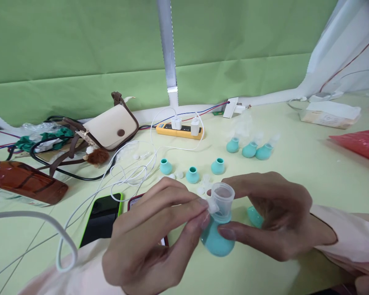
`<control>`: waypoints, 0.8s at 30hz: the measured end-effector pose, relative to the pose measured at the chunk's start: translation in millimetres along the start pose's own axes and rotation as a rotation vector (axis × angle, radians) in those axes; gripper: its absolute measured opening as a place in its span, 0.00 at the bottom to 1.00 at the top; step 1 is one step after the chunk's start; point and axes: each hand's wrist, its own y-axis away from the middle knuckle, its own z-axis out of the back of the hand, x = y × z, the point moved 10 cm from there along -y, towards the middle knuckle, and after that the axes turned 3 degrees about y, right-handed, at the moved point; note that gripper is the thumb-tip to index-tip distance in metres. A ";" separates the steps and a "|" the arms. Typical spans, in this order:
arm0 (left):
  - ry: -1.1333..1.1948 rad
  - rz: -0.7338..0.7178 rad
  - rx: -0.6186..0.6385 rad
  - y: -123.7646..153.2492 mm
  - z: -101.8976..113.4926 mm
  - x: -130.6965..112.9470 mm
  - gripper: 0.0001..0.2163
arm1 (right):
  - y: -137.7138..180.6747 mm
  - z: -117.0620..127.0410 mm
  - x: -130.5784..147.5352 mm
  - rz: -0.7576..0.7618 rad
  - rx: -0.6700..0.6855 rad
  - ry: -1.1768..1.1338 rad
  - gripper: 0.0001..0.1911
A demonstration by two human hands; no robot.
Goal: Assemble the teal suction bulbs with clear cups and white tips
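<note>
My right hand [273, 217] grips a teal rubber squeeze bulb [219, 241], its thumb on the front. A clear plastic cup-shaped fitting [224, 196] sits upright in the bulb's neck. At the fitting's left side my left hand [160, 229] pinches a small translucent plastic piece [212, 205], partly covered by the fingertips. Whether that piece is joined to the fitting cannot be made out. Beneath my right hand another teal object [254, 216] is half hidden. Farther back stand three loose teal bulbs, among them one in the middle [192, 175], with small clear parts [203, 184] nearby.
Three bulbs with clear tops [249, 149] lie back right. A yellow power strip [180, 131] with chargers, tangled white cables [135, 172], a cream bag [112, 127], a drink bottle [27, 180] and a phone [101, 217] occupy the left and back. A red packet [361, 143] lies right.
</note>
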 end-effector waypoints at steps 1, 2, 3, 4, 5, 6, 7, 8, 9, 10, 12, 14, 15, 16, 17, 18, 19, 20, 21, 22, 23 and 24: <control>0.019 0.023 -0.047 1.3 3.1 2.4 0.09 | -0.2 -0.3 -1.4 -0.012 0.008 -0.022 0.16; 0.029 0.049 -0.083 3.0 5.3 5.2 0.09 | -0.3 -0.4 -1.6 -0.013 0.016 -0.036 0.15; 0.030 0.074 -0.094 4.7 5.7 7.6 0.09 | -0.5 -0.7 -1.6 -0.013 0.026 -0.043 0.14; 0.024 0.093 -0.079 5.9 4.3 9.2 0.08 | -0.5 -1.1 -1.6 -0.013 0.039 -0.043 0.14; 0.006 0.109 -0.056 6.7 2.9 10.2 0.08 | -0.5 -1.7 -1.3 -0.011 0.053 -0.039 0.13; -0.017 0.117 -0.034 7.1 2.2 10.1 0.08 | -0.4 -2.2 -1.1 -0.010 0.068 -0.029 0.13; -0.042 0.116 -0.014 7.0 1.9 9.0 0.08 | -0.2 -2.6 -0.5 -0.007 0.079 -0.019 0.12; -0.064 0.104 0.009 6.7 1.3 6.5 0.08 | 0.0 -3.1 0.3 -0.001 0.090 -0.009 0.12; -0.088 0.091 0.025 6.3 1.2 3.8 0.08 | 0.2 -3.7 1.1 0.004 0.101 0.003 0.13; -0.123 0.089 0.029 5.9 1.7 1.9 0.07 | 0.4 -4.5 1.6 0.006 0.110 0.015 0.13; -0.212 0.068 -0.003 4.8 4.9 -3.5 0.06 | 0.5 -4.8 2.9 0.012 0.114 0.028 0.12; -0.301 0.033 -0.038 3.6 6.9 -9.8 0.04 | 0.6 -4.9 2.3 0.001 0.113 0.037 0.11; -0.332 0.014 -0.035 2.9 5.8 -12.3 0.04 | 0.5 -4.6 2.3 -0.001 0.111 0.042 0.10; -0.354 -0.014 -0.021 2.1 3.6 -15.2 0.03 | 0.6 -5.3 2.2 -0.002 0.118 0.048 0.10; -0.372 -0.039 0.002 1.5 0.8 -17.3 0.03 | 0.6 -6.2 2.2 -0.002 0.127 0.054 0.10; -0.391 -0.061 0.024 1.1 -1.5 -19.0 0.03 | 0.5 -7.0 1.9 -0.004 0.134 0.061 0.11; -0.410 -0.074 0.035 0.8 -2.7 -20.0 0.03 | 0.4 -7.4 1.8 -0.003 0.138 0.066 0.11; -0.427 -0.091 0.023 0.7 -1.5 -21.7 0.03 | 0.3 -8.0 1.6 -0.001 0.141 0.072 0.11; -0.439 -0.095 0.027 0.7 -1.8 -21.7 0.03 | 0.3 -8.7 0.9 -0.005 0.145 0.077 0.12; -0.444 -0.078 0.041 0.7 -2.8 -19.3 0.04 | 0.4 -9.3 0.4 -0.006 0.146 0.079 0.12; -0.436 -0.054 0.067 1.0 -5.1 -15.8 0.05 | 0.6 -9.9 0.4 -0.003 0.147 0.079 0.12; -0.423 -0.037 0.092 1.6 -7.8 -12.9 0.06 | 1.1 -11.0 0.2 -0.003 0.154 0.079 0.12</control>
